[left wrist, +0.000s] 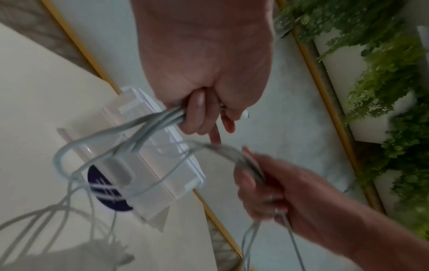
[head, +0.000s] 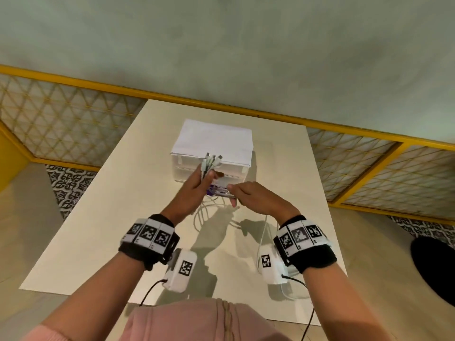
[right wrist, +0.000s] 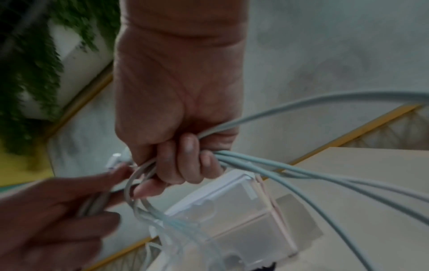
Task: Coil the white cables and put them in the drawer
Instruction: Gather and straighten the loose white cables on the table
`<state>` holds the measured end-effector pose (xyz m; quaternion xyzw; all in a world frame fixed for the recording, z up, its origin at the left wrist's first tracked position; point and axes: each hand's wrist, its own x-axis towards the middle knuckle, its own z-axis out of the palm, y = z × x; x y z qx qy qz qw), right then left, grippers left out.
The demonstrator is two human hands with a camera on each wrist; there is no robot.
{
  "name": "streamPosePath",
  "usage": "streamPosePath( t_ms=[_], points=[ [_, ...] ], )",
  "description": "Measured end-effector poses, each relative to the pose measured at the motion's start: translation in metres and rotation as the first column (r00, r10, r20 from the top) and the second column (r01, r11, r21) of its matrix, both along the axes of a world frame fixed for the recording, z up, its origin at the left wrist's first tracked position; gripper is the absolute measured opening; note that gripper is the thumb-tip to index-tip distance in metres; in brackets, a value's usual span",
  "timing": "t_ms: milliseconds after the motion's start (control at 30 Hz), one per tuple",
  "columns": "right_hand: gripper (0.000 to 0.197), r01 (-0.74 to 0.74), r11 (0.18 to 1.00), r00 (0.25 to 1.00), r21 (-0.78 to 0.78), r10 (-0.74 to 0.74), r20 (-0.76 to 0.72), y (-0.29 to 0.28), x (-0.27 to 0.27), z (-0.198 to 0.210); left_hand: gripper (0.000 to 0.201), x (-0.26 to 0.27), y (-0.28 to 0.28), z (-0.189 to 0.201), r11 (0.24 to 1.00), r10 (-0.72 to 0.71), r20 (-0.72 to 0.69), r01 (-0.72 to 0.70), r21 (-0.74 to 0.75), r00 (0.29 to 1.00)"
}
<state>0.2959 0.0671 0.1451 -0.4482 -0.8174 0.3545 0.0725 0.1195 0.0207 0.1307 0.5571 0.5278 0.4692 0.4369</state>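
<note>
Several white cables [head: 209,162] are bunched in my left hand [head: 197,183], which grips them near their plug ends; the plugs stick up in front of the drawer unit. My right hand [head: 246,194] grips the same cables [right wrist: 267,165] a little further along, fingers curled round them. The slack hangs in loops [head: 204,212] down to the table and trails toward its near edge. The white plastic drawer unit [head: 211,148] stands behind my hands. Its bottom drawer [left wrist: 160,183] is pulled out, with a purple object [left wrist: 104,188] beneath it.
The cream table [head: 123,217] ends near my body. A yellow-framed lattice railing [head: 73,119] runs behind and to both sides. A dark round object [head: 433,267] sits on the floor at right. Green plants [left wrist: 383,91] hang by the wall.
</note>
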Motion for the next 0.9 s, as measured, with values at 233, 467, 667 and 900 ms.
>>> streamPosePath(
  t_ms=[233, 467, 667, 900],
  points=[
    [0.057, 0.18, 0.984, 0.981, -0.007, -0.18, -0.073, 0.014, 0.036, -0.006, 0.017, 0.002, 0.014, -0.004, 0.99, -0.113, -0.068, 0.107, -0.087, 0.991],
    [0.063, 0.536, 0.844, 0.844, 0.019, -0.534, -0.055, 0.016, 0.095, -0.04, 0.025, -0.046, 0.025, 0.014, 0.995, 0.078, -0.393, -0.044, 0.093, 0.916],
    [0.061, 0.591, 0.735, 0.799, 0.332, -0.59, -0.116, 0.028, 0.101, -0.036, 0.033, -0.042, 0.015, 0.005, 0.997, 0.077, -0.522, -0.053, 0.059, 0.85],
    [0.035, 0.432, 0.898, 0.88, -0.081, -0.401, 0.256, -0.008, 0.098, -0.084, 0.034, -0.048, 0.0, -0.003, 0.987, -0.113, -0.389, 0.058, -0.149, 0.914]
  ],
)
